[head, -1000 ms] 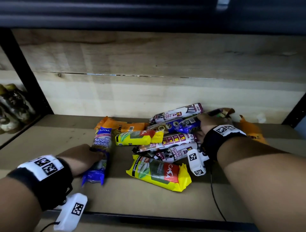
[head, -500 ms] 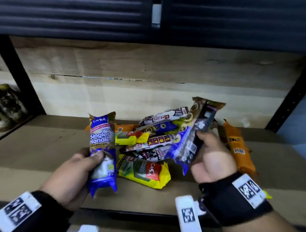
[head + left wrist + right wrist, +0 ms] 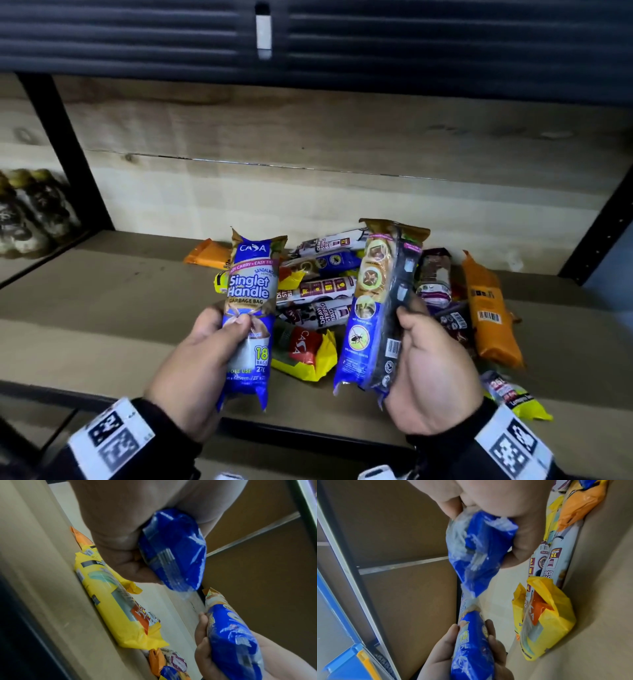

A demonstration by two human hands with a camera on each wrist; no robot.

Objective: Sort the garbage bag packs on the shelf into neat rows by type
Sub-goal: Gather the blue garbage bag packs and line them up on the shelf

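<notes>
The wooden shelf (image 3: 102, 325) carried a loose heap of garbage bag packs (image 3: 318, 291) at its middle, against the far board, with an orange pack (image 3: 489, 311) lying to the right of it and a yellow pack (image 3: 308, 353) at the heap's near edge. No row had been formed yet, so the sorting looked barely begun. Above the near part of the shelf, the left hand (image 3: 191, 370) gripped a blue Singlet Handle pack (image 3: 250, 318) upright, thumb across its front. The right hand (image 3: 431, 373) gripped a second blue pack (image 3: 373, 308), turned to show its back print and barcode. Both seemed the same type, so the step in hand was likely a comparison; doing it well meant confirming the match, then laying the two side by side, touching, ends aligned, on the bare shelf to the left, well apart from the heap so the row could grow
</notes>
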